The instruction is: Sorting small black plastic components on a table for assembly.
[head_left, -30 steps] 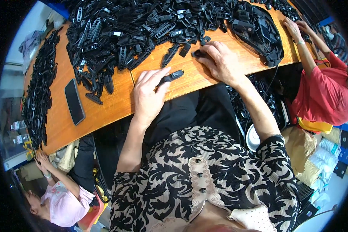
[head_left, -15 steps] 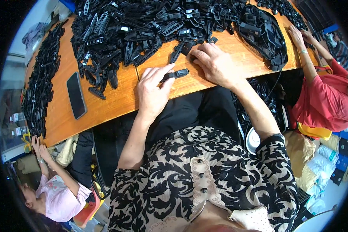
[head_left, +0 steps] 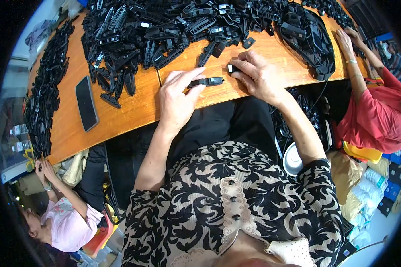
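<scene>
Above the table's near edge, my left hand pinches a slim black plastic part between thumb and fingers, its free end pointing right. Close to that end, my right hand is closed on a small black block with a pale end face. The two pieces are apart. Beyond both hands spreads a heap of black plastic parts, many long with ladder-like slots. At its near edge lie a long black part and a small dark square piece.
A phone lies left on the wooden table. A black mesh bag with cables sits at the right. Another pile of black parts lines the far left. Co-workers in pink and red work at either side.
My right hand has drawn back slightly from the heap and turned, and the small block now shows between its fingers. My left hand's part has shifted a little to the right and levelled.
</scene>
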